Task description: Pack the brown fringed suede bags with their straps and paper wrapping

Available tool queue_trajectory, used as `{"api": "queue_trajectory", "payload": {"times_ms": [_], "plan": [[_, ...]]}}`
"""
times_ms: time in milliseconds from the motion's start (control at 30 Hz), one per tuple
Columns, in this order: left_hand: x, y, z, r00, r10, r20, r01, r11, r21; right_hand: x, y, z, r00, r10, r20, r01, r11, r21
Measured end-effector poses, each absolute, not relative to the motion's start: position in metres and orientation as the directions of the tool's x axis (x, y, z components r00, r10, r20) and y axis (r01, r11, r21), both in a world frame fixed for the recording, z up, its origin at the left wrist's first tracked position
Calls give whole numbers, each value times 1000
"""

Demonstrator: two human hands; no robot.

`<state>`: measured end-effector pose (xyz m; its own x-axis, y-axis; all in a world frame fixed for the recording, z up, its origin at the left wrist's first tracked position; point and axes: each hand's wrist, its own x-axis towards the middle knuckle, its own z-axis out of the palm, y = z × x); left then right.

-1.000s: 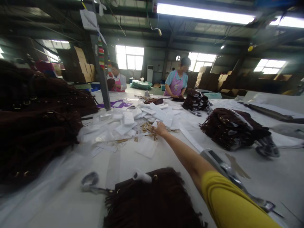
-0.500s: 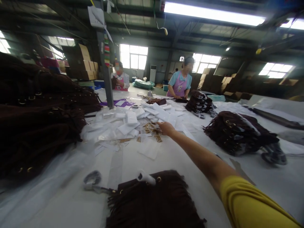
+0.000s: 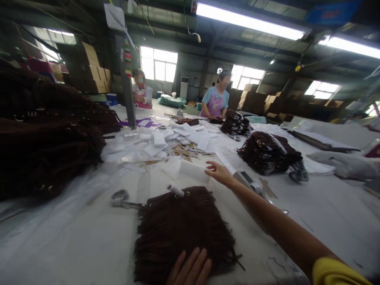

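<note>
A dark brown fringed bag (image 3: 181, 221) with gold-coloured eyelets lies in front of me, its wrapped strap (image 3: 120, 197) stretched out to the left. A white paper roll (image 3: 175, 191) sticks up at its top edge. My left hand (image 3: 191, 269) rests flat on the lower part of the bag, fingers extended. Beyond the bag, my right hand (image 3: 219, 172) hovers with fingers apart and slightly curled, beside a white sheet (image 3: 192, 171); whether it touches the sheet is unclear. Brown tags (image 3: 182, 150) lie in a loose heap farther off.
White packets (image 3: 158, 138) are heaped mid-table. Dark bags are piled at left (image 3: 44, 150) and right (image 3: 267, 152). A grey metal tool (image 3: 247, 181) lies under my right forearm. A post (image 3: 128, 99) rises at the far left; two people work across the table.
My right hand has drawn back from the brown tags toward me and to the right. My left hand has come into view on the bag. The view has shifted right.
</note>
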<state>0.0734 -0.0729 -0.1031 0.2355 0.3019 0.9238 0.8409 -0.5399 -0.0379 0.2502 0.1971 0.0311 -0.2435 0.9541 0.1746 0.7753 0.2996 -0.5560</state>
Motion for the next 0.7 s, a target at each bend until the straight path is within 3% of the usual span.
{"api": "queue_trajectory", "payload": {"times_ms": [67,200,333,533,633,700], "plan": [[74,-74,-99,197,261,945,831,-555,-20,240,198,23,-289,947,142,747,316,-585],[61,-83,-78,404,393,826,806,-581,-118,216,205,21,-364,925,112,729,358,-583],[53,-92,-62,486,437,757,788,-594,-162,206,201,37,-400,908,128,730,400,-554],[48,-116,-47,426,673,604,846,-533,-3,247,141,66,-309,910,276,666,414,-621],[36,-122,-37,427,726,540,852,-523,30,277,83,72,-289,871,396,473,490,-732],[25,-120,-31,499,723,478,816,-577,22,294,38,74,-293,828,479,405,561,-722]]}}
